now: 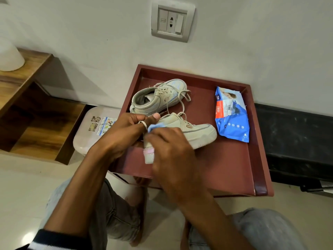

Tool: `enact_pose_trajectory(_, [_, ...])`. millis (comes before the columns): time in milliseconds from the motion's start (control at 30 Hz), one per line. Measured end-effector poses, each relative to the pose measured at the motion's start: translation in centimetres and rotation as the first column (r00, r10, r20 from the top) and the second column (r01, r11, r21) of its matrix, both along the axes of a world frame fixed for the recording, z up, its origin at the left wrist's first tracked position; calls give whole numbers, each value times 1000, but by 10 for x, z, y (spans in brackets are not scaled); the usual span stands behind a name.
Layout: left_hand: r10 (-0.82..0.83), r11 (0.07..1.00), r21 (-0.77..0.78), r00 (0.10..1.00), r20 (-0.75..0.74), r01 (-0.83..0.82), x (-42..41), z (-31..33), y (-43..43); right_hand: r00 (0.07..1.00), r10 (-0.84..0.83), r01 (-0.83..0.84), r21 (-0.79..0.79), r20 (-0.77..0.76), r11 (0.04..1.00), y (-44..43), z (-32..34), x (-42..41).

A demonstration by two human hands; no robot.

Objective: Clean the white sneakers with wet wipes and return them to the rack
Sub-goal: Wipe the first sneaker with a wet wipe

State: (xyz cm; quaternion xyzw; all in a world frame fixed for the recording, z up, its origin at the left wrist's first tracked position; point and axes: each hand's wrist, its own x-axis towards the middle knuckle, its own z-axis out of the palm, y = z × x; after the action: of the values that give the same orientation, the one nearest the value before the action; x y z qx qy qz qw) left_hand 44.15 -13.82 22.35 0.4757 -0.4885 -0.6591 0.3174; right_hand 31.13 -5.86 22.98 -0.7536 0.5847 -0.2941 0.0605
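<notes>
Near tray (225, 168) front edge: left hand (126, 134) grip on sneaker (198, 130), right hand (171, 152) seemingly round wipe (155, 126).

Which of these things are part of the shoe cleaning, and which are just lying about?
In the job: near sneaker, far sneaker, wipe, wipes pack, left hand, right hand, maroon tray.
Lying about: wall socket, stickered beige plastic item, wooden shelf.
</notes>
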Motion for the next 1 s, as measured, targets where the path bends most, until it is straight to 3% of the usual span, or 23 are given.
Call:
enact_pose_trajectory(100, [-8, 1000, 15, 999, -34, 9, 1, 0, 1, 982, 126, -124, 29, -137, 992, 8, -2, 23])
enact_pose_trajectory(200, [-8, 1000, 14, 999, -34, 9, -1, -4, -1, 982, 145, -140, 52, -118, 989, 2, 2, 10])
enact_pose_trajectory(300, [34, 999, 18, 999, -10, -34, -2, -7, -2, 998, -58, 58, -26, -4, 998, -12, 2, -31])
enact_pose_trajectory(367, [34, 999, 35, 999, 10, -35, -4, -6, -2, 975, -191, 191, 13, 116, 982, -19, 1, -55])
enact_pose_trajectory(433, [27, 999, 35, 1000, 12, -27, -5, -3, -1, 963, -222, 218, 44, 150, 975, -17, 1, -50])
enact_pose_trajectory(600, [0, 1000, 30, 1000, -27, 1, -2, -1, 0, 984, 160, -156, 49, -83, 986, 5, -2, 14])
enact_pose_trajectory(667, [0, 999, 41, 1000, -20, 1, -1, -2, 0, 975, 190, -185, 55, -113, 981, -2, -2, 7])
enact_pose_trajectory(767, [23, 999, 32, 999, 44, -24, -4, -5, -3, 1000, -21, 21, -22, -13, 1000, -14, -2, -34])
enact_pose_trajectory(867, [3, 999, 35, 998, 55, -5, -3, -7, -4, 970, -227, 225, 27, 91, 974, -25, -2, -73])
enact_pose_trajectory(933, [6, 1000, 13, 997, 73, -7, -4, -8, -4, 957, -247, 241, 61, 152, 969, -25, 0, -68])
enact_pose_trajectory(1000, [14, 1000, -18, 996, 86, -13, -5, -8, -4, 978, -179, 175, 39, 104, 984, -13, 2, -41])
